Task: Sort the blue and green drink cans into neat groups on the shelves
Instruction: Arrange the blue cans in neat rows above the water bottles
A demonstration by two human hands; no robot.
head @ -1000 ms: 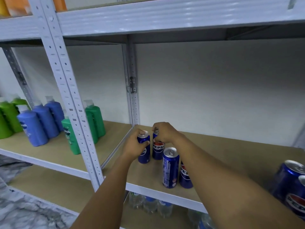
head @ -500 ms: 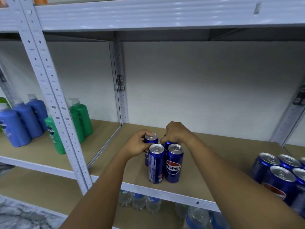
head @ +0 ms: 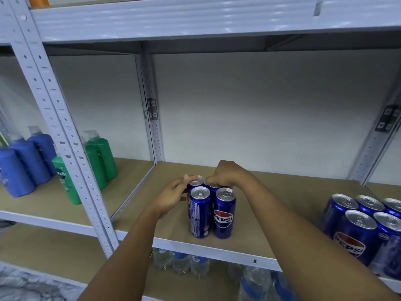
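Several tall blue Pepsi cans stand in a tight square block on the brown shelf board [head: 282,203]. The front left can [head: 200,213] shows its label text and the front right can [head: 224,216] shows the logo. My left hand [head: 172,196] wraps the back left can [head: 196,181] from the left side. My right hand [head: 227,173] grips the top of the back right can [head: 213,186], which is mostly hidden. A second group of blue Pepsi cans [head: 355,231] stands at the right end of the same shelf. No green cans are in view.
Blue bottles [head: 28,161] and green bottles [head: 99,157] stand on the neighbouring shelf to the left, beyond a grey perforated upright [head: 63,135]. Water bottles [head: 180,261] fill the shelf below. A white shelf beam [head: 195,16] runs overhead.
The two back cans were drawn in against the front pair, so the loose cans now form one tight block. The view has shifted right, showing more of the right-hand can group.
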